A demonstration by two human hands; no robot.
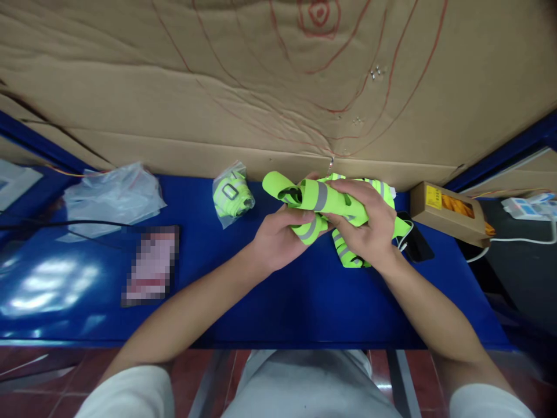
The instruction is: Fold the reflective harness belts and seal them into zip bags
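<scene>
Between my two hands is a neon yellow-green reflective strap (335, 196) with grey stripes, folded over in loops above the table. My left hand (282, 235) grips its left part, thumb on top and fingers behind. My right hand (368, 223) is closed round the right part of the same strap. Below and behind my right hand, more of the yellow-green reflective strapping (350, 255) lies on the table; whether it joins the held piece is hidden. To the left, a clear plastic bag (234, 194) holds a rolled strap with a dark buckle.
A stack of clear plastic bags (115, 194) lies at the left on the blue table (270, 307), behind a blurred flat item (151, 264). At the right are a phone (415, 244) with a white cable and a cardboard box (450, 213). A cardboard wall (243, 110) closes the back.
</scene>
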